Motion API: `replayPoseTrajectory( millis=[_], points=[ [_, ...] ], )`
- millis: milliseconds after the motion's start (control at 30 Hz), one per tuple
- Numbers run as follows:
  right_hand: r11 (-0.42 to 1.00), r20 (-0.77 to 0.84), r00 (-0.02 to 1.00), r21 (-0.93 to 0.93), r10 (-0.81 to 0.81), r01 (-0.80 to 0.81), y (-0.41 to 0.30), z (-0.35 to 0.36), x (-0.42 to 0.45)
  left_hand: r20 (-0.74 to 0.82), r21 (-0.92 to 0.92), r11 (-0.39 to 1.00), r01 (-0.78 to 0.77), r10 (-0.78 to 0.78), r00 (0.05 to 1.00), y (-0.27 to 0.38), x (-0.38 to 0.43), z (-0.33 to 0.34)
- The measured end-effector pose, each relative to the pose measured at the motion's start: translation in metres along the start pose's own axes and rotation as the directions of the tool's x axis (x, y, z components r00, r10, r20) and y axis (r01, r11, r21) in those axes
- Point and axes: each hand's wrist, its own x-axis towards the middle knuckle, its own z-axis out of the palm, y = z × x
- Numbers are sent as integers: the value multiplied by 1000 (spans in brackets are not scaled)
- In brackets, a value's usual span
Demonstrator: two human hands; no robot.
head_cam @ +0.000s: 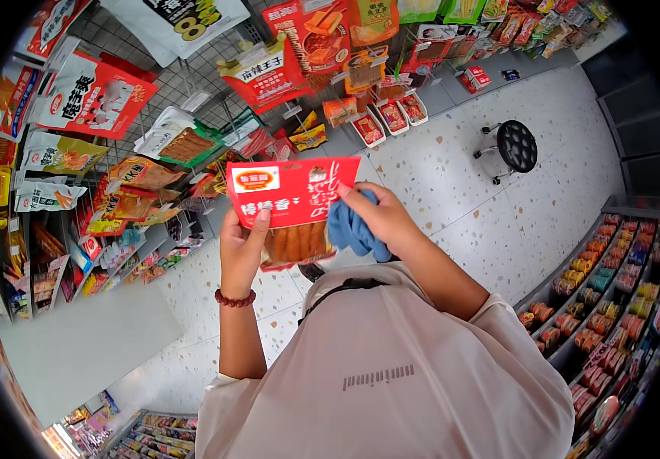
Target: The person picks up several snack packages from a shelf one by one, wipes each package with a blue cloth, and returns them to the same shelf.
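Note:
A red snack packet with a clear lower window is held up in front of my body. Brown stick-shaped food shows through the window. My left hand grips the packet's left side, thumb on its front, and a beaded bracelet circles that wrist. At the right edge my right hand has its thumb against the packet. Bunched under those fingers is a blue cloth, which overlaps the packet's right side and hides part of it.
A wire-grid rack hung with snack packets curves ahead and left. Several trays of red packets sit at its foot. On the speckled floor stands a wheeled black stool. Shelves of round containers line the right, and a pale flat surface lies left.

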Motion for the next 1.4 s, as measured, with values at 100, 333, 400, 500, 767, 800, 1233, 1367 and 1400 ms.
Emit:
replayPoseTrajectory(
  millis=[100, 333, 400, 500, 767, 800, 1233, 1367, 1400],
  points=[
    [998, -48, 997, 42, 55, -53, -10, -32, 1, 44, 6, 1000, -22, 22, 999, 9, -3, 37],
    [988, 35, 996, 124, 84, -87, -22, -76, 0, -65, -26, 999, 28, -29, 997, 27, -14, 88],
    [996, 92, 994, 71, 55, -62, -26, -82, -2, -137, -91, 994, 62, -74, 988, 27, -18, 95],
    [996, 261, 965, -90, 26, -3, -35, -94, -3, -223, -196, 977, 88, -132, 966, 27, -20, 93],
    [987, 522, 841, -143, 140, -76, -28, -102, -4, -144, -394, 882, 257, -335, 931, 39, -22, 100],
    [985, 512, 842, -108, 172, -136, -27, -103, -4, -135, -395, 879, 267, -343, 930, 39, -22, 103],
    [924, 395, 887, 186, 241, -334, -7, -128, 3, 88, -114, 937, 331, -322, 943, 31, -47, 96],
    [950, 365, 901, 112, 234, -292, -9, -130, 3, 29, -16, 958, 286, -286, 958, 38, -44, 108],
    [955, 360, 905, 103, 224, -278, -9, -130, 4, 21, -21, 960, 279, -279, 960, 42, -43, 112]
  ],
)
